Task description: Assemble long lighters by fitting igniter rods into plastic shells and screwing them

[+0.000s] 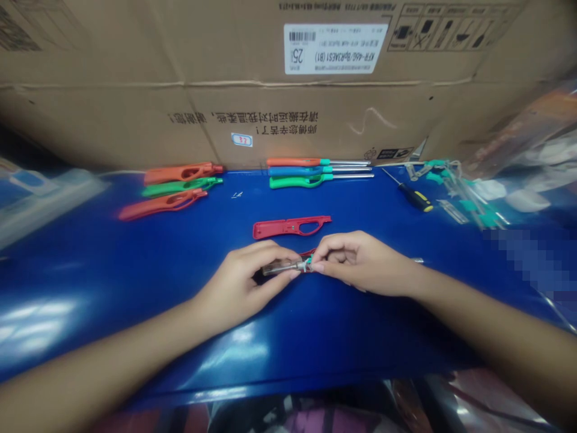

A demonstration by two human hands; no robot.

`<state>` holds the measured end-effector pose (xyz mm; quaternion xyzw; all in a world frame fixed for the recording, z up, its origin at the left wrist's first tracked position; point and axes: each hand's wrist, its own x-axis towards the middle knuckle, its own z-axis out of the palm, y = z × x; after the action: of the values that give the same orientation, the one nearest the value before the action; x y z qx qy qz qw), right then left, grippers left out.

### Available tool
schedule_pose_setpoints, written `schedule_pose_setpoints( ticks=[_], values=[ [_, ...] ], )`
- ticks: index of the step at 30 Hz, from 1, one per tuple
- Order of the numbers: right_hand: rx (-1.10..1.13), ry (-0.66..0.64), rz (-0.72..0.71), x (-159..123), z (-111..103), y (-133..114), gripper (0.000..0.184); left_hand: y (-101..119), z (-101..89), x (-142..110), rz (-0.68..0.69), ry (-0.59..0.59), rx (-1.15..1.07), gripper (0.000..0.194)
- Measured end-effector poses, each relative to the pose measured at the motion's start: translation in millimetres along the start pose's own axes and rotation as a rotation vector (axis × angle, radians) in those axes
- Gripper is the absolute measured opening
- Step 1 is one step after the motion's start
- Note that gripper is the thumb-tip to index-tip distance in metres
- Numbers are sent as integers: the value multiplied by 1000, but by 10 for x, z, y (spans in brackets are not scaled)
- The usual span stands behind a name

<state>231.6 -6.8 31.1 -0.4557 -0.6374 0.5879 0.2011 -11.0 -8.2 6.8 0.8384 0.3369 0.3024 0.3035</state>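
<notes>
Between thumb and fingers, my left hand (252, 276) grips a see-through lighter tank (279, 267), lying nearly level just above the table. At the tank's right end are small teal and metal parts (308, 263), where my right hand (360, 263) pinches with thumb and forefinger. A bit of red plastic (308, 252) shows behind the fingertips, partly hidden. Just beyond my hands lies a red lighter half-shell (288, 227), its hollow side up, with a loop-shaped opening on the right. A metal tip (419, 260) sticks out past my right wrist.
Orange and green lighter handles (180, 186) lie at the back left. Several long-necked lighters (297, 171) sit at back centre, before a tall cardboard box (225, 102). A screwdriver (415, 197) and a pile of teal-and-metal parts (469, 192) are on the right of the blue table (180, 361).
</notes>
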Motion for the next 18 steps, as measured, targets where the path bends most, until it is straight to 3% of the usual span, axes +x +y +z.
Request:
schedule_pose_setpoints(
  ticks=[18],
  values=[
    [-27,7,-42,30,-14,71,20,5,-7,-10,-2,5,-4,18]
  ],
)
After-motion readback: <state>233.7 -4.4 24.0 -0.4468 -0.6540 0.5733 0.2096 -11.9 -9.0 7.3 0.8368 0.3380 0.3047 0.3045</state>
